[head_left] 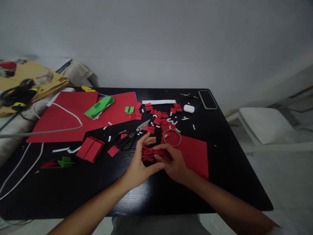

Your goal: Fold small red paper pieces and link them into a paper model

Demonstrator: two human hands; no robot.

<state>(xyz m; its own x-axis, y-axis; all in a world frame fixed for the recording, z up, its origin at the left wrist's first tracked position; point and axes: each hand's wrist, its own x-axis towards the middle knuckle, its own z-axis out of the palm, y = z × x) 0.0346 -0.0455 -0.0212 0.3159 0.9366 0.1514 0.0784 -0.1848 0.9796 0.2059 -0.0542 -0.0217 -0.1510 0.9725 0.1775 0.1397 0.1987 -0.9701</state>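
Between my hands is a bunch of red folded paper pieces [147, 154], just above or on the black table. My left hand [137, 168] curves around its left side, fingers on the far side and thumb on the near side. My right hand [177, 164] grips the right end, its fingers bent over the red paper. Parts of the bunch are hidden behind my fingers. Black-handled scissors [130, 136] lie open-bladed just beyond my left hand. A roll of tape [172, 137] sits beyond my right hand, partly over a red paper sheet [194, 155].
Small red pieces [158, 114] and white scraps are scattered beyond my hands. To the left lie a red folded stack [90, 149], green folded papers [100, 107], large red sheets [63, 114] and a white cable [61, 132]. A phone [207, 99] and white earbud case [189, 108] lie back right.
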